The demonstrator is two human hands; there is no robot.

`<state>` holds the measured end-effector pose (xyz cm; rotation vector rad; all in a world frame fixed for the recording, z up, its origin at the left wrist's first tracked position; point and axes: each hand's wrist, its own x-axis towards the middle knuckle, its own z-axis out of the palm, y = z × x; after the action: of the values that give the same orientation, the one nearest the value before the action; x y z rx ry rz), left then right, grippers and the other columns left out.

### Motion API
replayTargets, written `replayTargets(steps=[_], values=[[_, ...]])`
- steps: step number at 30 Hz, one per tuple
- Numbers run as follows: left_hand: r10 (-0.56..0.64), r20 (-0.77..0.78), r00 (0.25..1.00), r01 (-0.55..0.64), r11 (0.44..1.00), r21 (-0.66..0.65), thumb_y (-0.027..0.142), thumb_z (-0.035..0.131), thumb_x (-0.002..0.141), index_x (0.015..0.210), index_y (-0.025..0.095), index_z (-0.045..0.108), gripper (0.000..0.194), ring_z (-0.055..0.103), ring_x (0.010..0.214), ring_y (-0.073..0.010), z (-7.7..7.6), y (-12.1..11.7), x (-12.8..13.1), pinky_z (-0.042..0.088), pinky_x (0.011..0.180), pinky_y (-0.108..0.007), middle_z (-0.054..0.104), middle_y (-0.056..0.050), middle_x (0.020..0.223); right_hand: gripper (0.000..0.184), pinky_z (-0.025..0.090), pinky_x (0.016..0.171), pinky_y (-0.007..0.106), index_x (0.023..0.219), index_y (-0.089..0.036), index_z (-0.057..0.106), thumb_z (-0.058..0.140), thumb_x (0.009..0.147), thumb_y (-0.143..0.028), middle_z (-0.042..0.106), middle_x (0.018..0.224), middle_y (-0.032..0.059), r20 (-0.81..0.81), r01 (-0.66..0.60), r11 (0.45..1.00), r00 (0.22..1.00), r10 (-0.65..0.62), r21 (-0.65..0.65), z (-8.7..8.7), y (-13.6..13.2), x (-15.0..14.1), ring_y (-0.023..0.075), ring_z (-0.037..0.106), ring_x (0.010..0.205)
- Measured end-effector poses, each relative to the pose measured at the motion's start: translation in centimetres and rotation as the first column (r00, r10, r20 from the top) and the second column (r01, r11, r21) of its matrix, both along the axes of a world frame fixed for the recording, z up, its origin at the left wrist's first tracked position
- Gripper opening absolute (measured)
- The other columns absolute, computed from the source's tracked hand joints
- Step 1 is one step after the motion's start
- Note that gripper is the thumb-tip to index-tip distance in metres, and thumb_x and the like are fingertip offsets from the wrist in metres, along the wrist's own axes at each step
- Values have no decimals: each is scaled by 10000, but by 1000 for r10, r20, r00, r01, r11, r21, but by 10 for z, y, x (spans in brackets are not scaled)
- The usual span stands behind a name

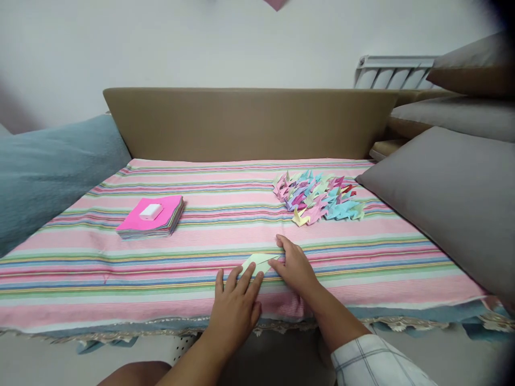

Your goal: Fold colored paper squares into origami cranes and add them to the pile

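Note:
A pale green folded paper (257,262) lies on the striped cloth (100,257) near the front edge. My left hand (235,305) lies flat on its near end, fingers stretched out. My right hand (295,265) presses on the paper's right tip with fingers together and extended. Further back right is a pile of several coloured folded paper cranes (317,195). At the left sits a stack of coloured paper squares (153,217), pink on top, with a small white block (151,211) resting on it.
A blue-grey cushion (48,171) lies at the left and grey cushions (450,203) at the right. A tan padded backboard (249,123) runs along the far side. A white radiator (392,69) is on the wall.

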<state>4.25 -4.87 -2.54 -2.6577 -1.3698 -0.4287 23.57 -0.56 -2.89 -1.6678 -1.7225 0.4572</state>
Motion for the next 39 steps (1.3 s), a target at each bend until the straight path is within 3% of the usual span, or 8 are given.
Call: replayTargets(steps=[3, 6, 10, 13, 20, 28, 34, 39], values=[[3, 8, 1000, -3, 1000, 9, 327, 571, 780, 1301, 332, 448, 535, 410, 1203, -300, 0, 0, 0, 177, 1050, -565, 451, -31, 1377, 509, 395, 940, 412, 1265, -207, 456, 482, 757, -180, 591, 1121, 72, -35, 16, 999, 999, -14, 38, -1, 2, 5, 239, 506, 1055], [10, 23, 1000, -10, 1000, 10, 386, 596, 763, 1290, 341, 459, 546, 410, 1202, -300, -1, 0, 0, 178, 1054, -558, 458, -32, 1370, 466, 360, 980, 418, 1160, -197, 550, 390, 737, -86, 574, 1150, 85, 11, -10, 982, 1000, 8, 187, -2, -5, 5, 229, 477, 1105], [12, 27, 1000, -12, 1000, -1, 378, 587, 769, 1298, 346, 444, 549, 401, 1211, -299, -1, 0, 1, 180, 1051, -571, 450, -19, 1379, 409, 304, 1014, 434, 1085, -241, 610, 430, 742, -109, 584, 1202, 41, 192, -284, 927, 951, 241, 246, -5, -20, -4, 227, 466, 1144], [19, 38, 999, -17, 999, -31, 340, 582, 772, 1312, 342, 426, 562, 394, 1216, -304, 0, 0, 2, 170, 1045, -590, 441, -21, 1385, 381, 252, 1044, 442, 1094, -251, 615, 435, 781, -129, 586, 1229, 26, 260, -367, 910, 913, 313, 193, -7, -27, -9, 215, 463, 1178], [21, 47, 999, -18, 998, -53, 303, 580, 772, 1303, 341, 429, 553, 374, 1248, -287, 1, -1, -2, 205, 1044, -567, 350, -51, 1442, 369, 229, 1047, 478, 1096, -263, 629, 425, 813, -145, 592, 1231, 20, 285, -381, 920, 895, 344, 86, -4, -25, -7, 223, 474, 1193], [78, 131, 988, -80, 997, 9, 389, 642, 721, 1150, 267, 577, 451, 432, 1171, -308, 0, -1, -7, 309, 1004, -504, 366, -108, 1419, 354, 228, 1045, 494, 1076, -253, 627, 435, 806, -128, 585, 1239, 40, 307, -392, 906, 892, 332, 158, -10, -27, -7, 223, 466, 1197], [-30, 155, 987, 3, 985, 172, 410, 551, 795, 1241, 260, 508, 473, 425, 1202, -282, -18, 1, 2, 57, 1084, -560, 496, -69, 1336, 357, 220, 1052, 500, 1077, -249, 613, 435, 801, -109, 602, 1209, 35, 319, -383, 887, 900, 296, 258, -16, -27, -8, 214, 478, 1173], [-43, 161, 986, 22, 991, 129, 396, 549, 793, 1242, 267, 507, 469, 452, 1186, -263, -20, 1, 4, 43, 1095, -547, 548, -55, 1283, 306, 221, 1062, 495, 1017, -252, 644, 482, 785, -138, 543, 1277, 42, 372, -369, 867, 897, 239, 334, -16, -31, -6, 240, 407, 1228]])
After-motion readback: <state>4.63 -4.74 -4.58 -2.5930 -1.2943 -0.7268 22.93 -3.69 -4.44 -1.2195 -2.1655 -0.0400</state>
